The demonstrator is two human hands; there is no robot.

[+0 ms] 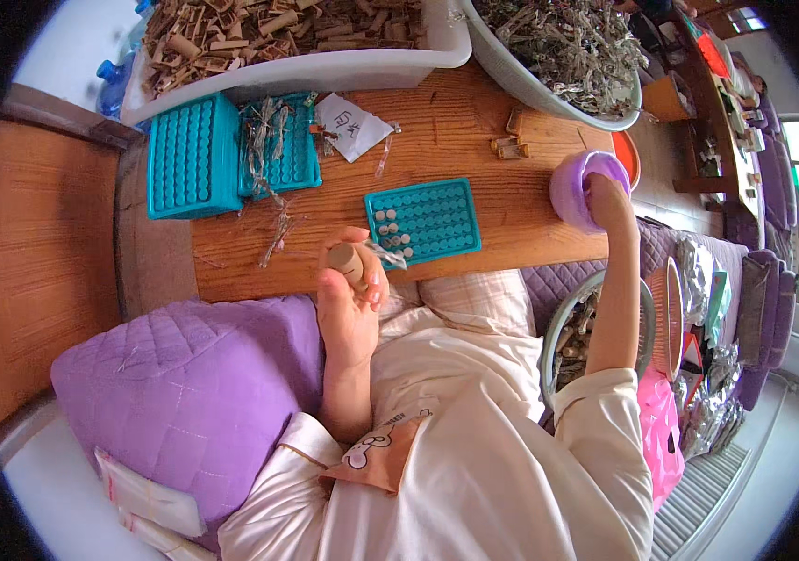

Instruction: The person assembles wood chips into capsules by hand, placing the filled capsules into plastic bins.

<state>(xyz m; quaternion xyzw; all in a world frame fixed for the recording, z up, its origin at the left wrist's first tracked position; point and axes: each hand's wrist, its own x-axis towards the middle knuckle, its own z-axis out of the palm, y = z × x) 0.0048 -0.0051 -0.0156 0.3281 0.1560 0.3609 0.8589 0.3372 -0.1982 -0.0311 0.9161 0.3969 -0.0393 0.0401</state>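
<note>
My left hand [351, 309] is closed round a short brown cardboard tube [344, 260], whose flat end faces up. A shiny silvery strip [386, 254] sticks out beside its fingers toward the tray. My right hand [603, 194] reaches down into a purple bowl [563, 192] at the table's right side; its fingers are hidden inside. Just beyond my left hand lies a teal tray [442, 220] with rows of round hollows. Several small pale round pieces [393, 227] sit in its left-hand rows.
Teal trays [192, 159] are stacked at the left, with silvery strips [267, 131] on the tray beside them. A white tub [325, 77] of brown tube pieces and a basin [563, 56] of silvery strips stand at the back. Another basin [550, 351] is near my right elbow.
</note>
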